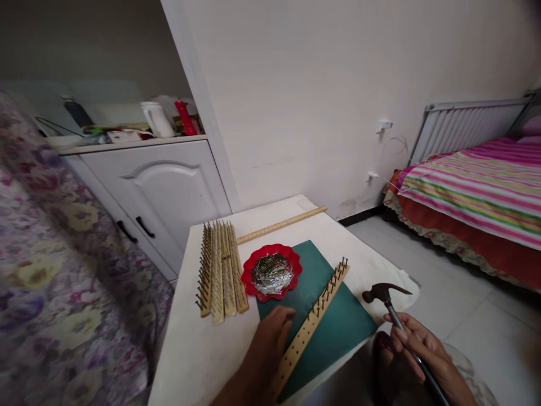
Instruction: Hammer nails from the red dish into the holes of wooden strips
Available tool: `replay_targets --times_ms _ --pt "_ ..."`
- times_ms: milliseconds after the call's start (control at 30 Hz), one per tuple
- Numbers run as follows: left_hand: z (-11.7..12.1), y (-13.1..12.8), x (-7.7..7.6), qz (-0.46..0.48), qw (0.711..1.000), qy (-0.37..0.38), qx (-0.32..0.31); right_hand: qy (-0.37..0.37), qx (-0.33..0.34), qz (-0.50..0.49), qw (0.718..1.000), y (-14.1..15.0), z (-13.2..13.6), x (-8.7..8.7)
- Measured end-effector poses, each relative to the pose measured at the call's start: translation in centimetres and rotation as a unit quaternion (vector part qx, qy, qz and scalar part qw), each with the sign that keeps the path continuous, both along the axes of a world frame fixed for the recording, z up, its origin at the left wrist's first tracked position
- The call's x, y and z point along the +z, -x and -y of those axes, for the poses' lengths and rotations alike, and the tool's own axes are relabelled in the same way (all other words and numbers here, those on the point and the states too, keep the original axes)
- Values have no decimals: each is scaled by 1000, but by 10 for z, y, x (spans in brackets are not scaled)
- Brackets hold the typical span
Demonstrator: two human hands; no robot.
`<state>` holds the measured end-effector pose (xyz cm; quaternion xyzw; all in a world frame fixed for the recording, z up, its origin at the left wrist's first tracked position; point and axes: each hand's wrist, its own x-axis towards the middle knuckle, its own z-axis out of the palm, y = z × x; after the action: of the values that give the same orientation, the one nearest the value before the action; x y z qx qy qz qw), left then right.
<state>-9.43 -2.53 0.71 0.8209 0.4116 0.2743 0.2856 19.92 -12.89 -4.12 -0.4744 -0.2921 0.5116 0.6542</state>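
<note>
My right hand [422,344] is wrapped around the dark handle of a claw hammer [382,293], raised beside the table's right edge. My left hand [270,332] is over the green mat [338,327], between the red bowl and a wooden strip. Its fingers are curled together and slightly blurred; whatever is in them is hidden. The wooden strip [302,341] lies slantwise on the mat, nails standing in its far half and bare holes in its near half. The scalloped red bowl [250,265] holds a heap of loose nails [273,274].
Several wooden strips [228,270] studded with upright nails lie side by side on the white table [177,349], left of the bowl. A thin wooden strip [283,224] rests at the back. Around the table are a cabinet [169,197], a floral curtain [71,293] and a bed [486,192].
</note>
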Motion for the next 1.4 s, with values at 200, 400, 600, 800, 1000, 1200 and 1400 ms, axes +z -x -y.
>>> replay_targets --times_ms 200,400,600,800,1000,1200,1400 --pt "-33 -47 -7 89 995 11 -53 3 -5 -1 1000 2 -1 -3" --pt "-54 -66 -22 132 988 9 -84 22 9 -1 1000 -3 -2 -9" --pt "-67 -75 -35 158 979 44 -118 23 39 6 999 -4 -3 -3" --pt "-71 -81 -39 165 975 80 -124 22 36 28 999 2 -3 0" --pt "-76 -85 -42 162 974 98 -127 3 50 26 998 3 -6 -10" --pt "-77 -85 -41 151 976 98 -122 12 46 37 998 7 -8 -8" --pt "-77 -83 -43 161 976 82 -122 6 87 70 994 31 -14 24"
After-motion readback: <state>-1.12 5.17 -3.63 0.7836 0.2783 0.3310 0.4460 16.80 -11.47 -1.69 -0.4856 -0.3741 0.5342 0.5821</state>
